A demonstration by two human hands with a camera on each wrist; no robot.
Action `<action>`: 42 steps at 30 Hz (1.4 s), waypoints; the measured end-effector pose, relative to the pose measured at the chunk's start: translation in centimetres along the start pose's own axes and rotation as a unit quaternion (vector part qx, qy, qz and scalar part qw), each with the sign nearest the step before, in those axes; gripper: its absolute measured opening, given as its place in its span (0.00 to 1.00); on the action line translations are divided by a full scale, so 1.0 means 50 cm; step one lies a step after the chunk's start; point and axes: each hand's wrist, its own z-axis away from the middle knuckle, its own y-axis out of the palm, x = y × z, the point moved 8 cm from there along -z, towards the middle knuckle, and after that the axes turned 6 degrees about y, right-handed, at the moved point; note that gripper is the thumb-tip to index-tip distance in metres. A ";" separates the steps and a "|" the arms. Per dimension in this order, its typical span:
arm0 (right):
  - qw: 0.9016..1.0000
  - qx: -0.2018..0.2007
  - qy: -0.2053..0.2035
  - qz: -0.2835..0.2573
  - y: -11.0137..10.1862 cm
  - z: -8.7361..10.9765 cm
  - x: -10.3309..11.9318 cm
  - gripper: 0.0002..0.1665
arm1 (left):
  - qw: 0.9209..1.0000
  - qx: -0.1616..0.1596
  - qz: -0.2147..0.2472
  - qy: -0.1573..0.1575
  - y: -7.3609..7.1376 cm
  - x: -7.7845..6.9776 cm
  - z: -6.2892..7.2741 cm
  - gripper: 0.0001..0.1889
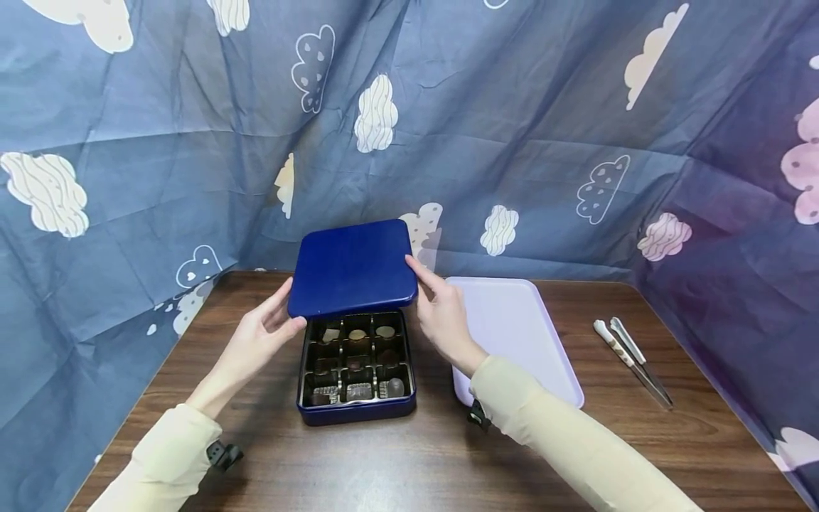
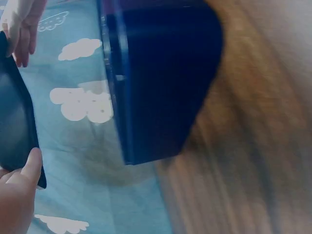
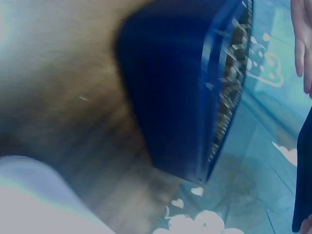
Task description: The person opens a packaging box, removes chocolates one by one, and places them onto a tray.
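Observation:
A dark blue lid point(image 1: 352, 267) is raised above the far part of a matching tin box point(image 1: 357, 412), tilted with its top facing me. My left hand point(image 1: 256, 341) grips the lid's near left corner, thumb along the edge. My right hand point(image 1: 444, 316) holds its right side. Below, the tin stands uncovered on the table, and chocolates point(image 1: 395, 387) sit in several compartments of its dark insert. The left wrist view shows the lid point(image 2: 14, 117) apart from the side of the tin point(image 2: 161, 83). At the right wrist view's edge, only a strip of lid point(image 3: 303, 180) shows.
To the right of the tin lies a pale lilac tray point(image 1: 512, 327), partly covered by my right forearm. Farther right are two slim utensils point(image 1: 617, 348) with white handles and metal ends. A blue cloud-patterned cloth point(image 1: 448, 171) hangs behind the wooden table point(image 1: 275, 441).

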 end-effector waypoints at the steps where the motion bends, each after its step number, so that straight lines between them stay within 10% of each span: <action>1: 1.000 -0.012 -0.006 0.001 -0.003 -0.005 0.003 0.23 | 1.000 -0.009 0.009 0.009 -0.003 -0.008 -0.004 0.36; 11: 0.997 -0.050 -0.062 -0.001 0.012 -0.036 0.050 0.19 | 0.985 -0.119 -0.096 0.076 -0.071 -0.087 -0.016 0.25; 20: 0.999 -0.052 -0.014 -0.003 0.053 -0.046 0.074 0.10 | 0.908 -0.196 -0.306 0.207 -0.100 -0.129 -0.007 0.25; 26: 0.999 -0.017 0.035 -0.028 0.090 -0.044 0.087 0.10 | 0.898 -0.188 -0.359 0.168 -0.121 -0.120 0.013 0.30; 34: 0.990 0.032 0.124 -0.066 0.144 -0.027 0.092 0.13 | 0.892 -0.276 -0.332 0.130 -0.192 -0.123 0.029 0.18; 38: 0.972 0.074 0.203 -0.091 0.196 -0.005 0.083 0.14 | 0.879 -0.284 -0.366 0.116 -0.224 -0.123 0.040 0.15; 42: 0.927 0.115 0.323 -0.151 0.259 0.033 0.061 0.15 | 0.871 -0.237 -0.427 0.057 -0.252 -0.100 0.049 0.13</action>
